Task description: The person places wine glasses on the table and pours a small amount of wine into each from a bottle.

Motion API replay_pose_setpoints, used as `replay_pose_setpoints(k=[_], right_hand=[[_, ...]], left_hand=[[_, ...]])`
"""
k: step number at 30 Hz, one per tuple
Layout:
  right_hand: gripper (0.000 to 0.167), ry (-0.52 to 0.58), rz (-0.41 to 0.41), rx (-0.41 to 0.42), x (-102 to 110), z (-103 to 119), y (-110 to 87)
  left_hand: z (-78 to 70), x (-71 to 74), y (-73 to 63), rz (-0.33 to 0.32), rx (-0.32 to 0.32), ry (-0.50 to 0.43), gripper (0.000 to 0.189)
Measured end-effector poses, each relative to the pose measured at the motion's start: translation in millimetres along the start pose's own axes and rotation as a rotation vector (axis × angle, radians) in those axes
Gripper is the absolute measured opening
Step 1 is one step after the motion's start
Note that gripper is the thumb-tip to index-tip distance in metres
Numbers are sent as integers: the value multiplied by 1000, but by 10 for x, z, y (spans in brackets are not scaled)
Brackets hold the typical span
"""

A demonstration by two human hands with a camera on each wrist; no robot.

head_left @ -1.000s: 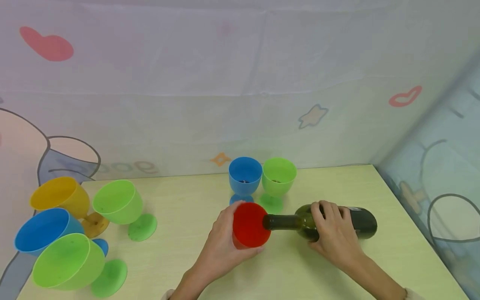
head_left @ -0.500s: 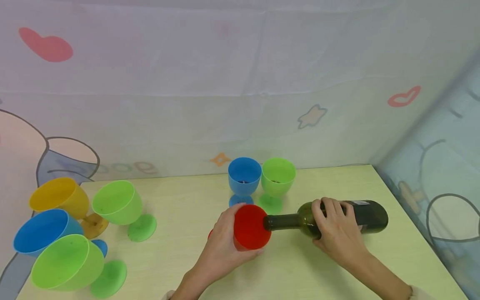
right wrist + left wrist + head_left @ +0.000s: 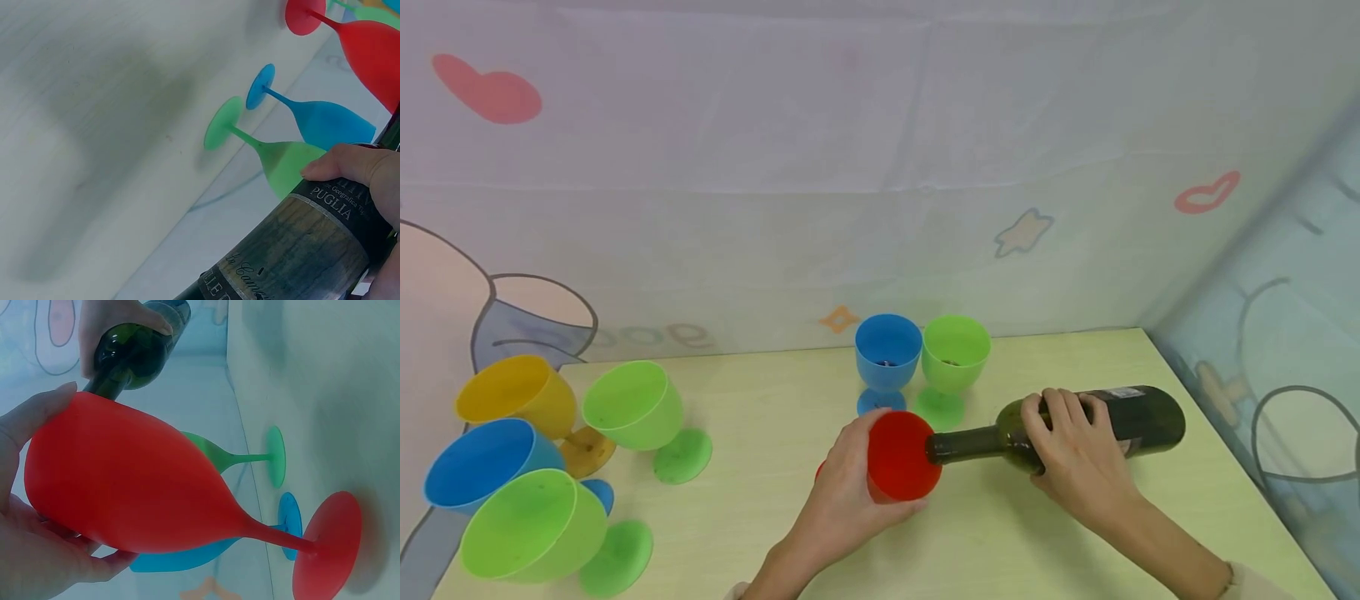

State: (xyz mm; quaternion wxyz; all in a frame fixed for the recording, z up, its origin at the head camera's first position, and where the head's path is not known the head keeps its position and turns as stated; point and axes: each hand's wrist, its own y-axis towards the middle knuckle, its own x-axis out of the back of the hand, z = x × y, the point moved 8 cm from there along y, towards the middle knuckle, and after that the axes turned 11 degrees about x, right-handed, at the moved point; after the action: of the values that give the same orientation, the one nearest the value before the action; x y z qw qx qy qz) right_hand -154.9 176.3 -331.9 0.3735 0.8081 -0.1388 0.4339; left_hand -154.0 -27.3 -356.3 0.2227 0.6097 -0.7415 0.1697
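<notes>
My left hand [image 3: 850,496] grips the bowl of a red goblet [image 3: 904,457], fingers on the far side and thumb on the near side. In the left wrist view the red goblet [image 3: 131,481] is tilted, its foot close to the table. A dark green wine bottle [image 3: 1135,421] lies nearly level in my right hand [image 3: 1082,467], which wraps round its body. The bottle's mouth is at the goblet's right rim. No liquid shows. The right wrist view shows the bottle's label [image 3: 312,244] under my thumb.
Behind the red goblet stand a blue goblet [image 3: 887,354] and a green goblet [image 3: 957,354] with small dark bits inside. Several more goblets, including a yellow goblet [image 3: 520,396], fill the left end of the pale table [image 3: 760,400]. A printed cloth [image 3: 775,167] hangs behind.
The bottle's base has risen and swung to the right and away, tipping the bottle more towards its mouth. The red goblet has tilted slightly and its foot now peeks out left of the hand.
</notes>
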Motion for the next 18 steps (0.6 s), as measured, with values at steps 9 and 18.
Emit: replay_pose_setpoints(k=[9, 18], right_hand=[[71, -30, -18, 27, 72, -17, 58], [69, -46, 4, 43, 100, -28, 83]], left_hand=[[-22, -8, -5, 6, -17, -23, 85], [-11, -20, -7, 0, -22, -25, 83]])
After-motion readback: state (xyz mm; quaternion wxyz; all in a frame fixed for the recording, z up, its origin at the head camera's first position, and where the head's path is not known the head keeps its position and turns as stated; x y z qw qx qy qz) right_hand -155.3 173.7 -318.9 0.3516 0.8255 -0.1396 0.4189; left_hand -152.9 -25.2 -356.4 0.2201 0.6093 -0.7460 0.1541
